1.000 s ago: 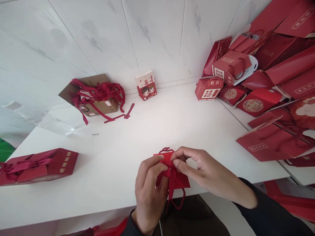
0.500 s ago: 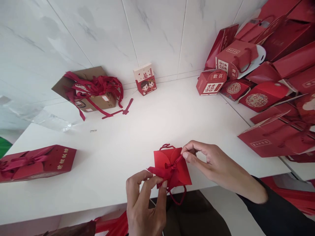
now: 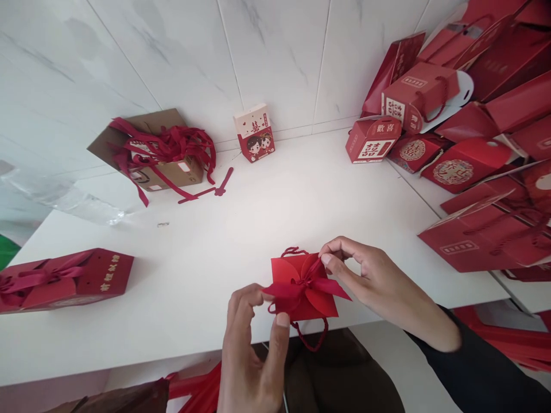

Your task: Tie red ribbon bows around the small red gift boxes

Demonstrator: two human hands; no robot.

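Lying at the far left, a long dark-red box (image 3: pixel 92 284) of smooth card carries gold characters on its end and a glossy ribbon bow on top. Behind it, a crinkled sheet of clear plastic (image 3: pixel 84 203) catches the light. Next comes a brown cardboard box (image 3: pixel 193 171), flap raised, with a loose tangle of crimson ribbons (image 3: pixel 185 143) spilling over its rim. A small upright carton (image 3: pixel 258 135), cream above and red below, stands near the marbled wall (image 3: pixel 275 51).

The left hand (image 3: pixel 253 350) has its thumb spread away from its bent fingers; their tips are at the ribbon's left tail, and I cannot tell whether they grip it. Just beyond sits the bright-red box (image 3: pixel 321 302), near the front edge of the white table (image 3: pixel 185 298): square-looking from above, its top made of rounded, petal-like flaps, twisted cord handles (image 3: pixel 326 331) looping out at back and front. A satiny crimson ribbon (image 3: pixel 305 283) is knotted across the centre, tails fanning sideways. The right hand (image 3: pixel 361 269) pinches the ribbon between thumb and index finger by the box's back right corner. Farther right, red card boxes (image 3: pixel 456 172) crowd together, some with rope handles, some with round medallions.
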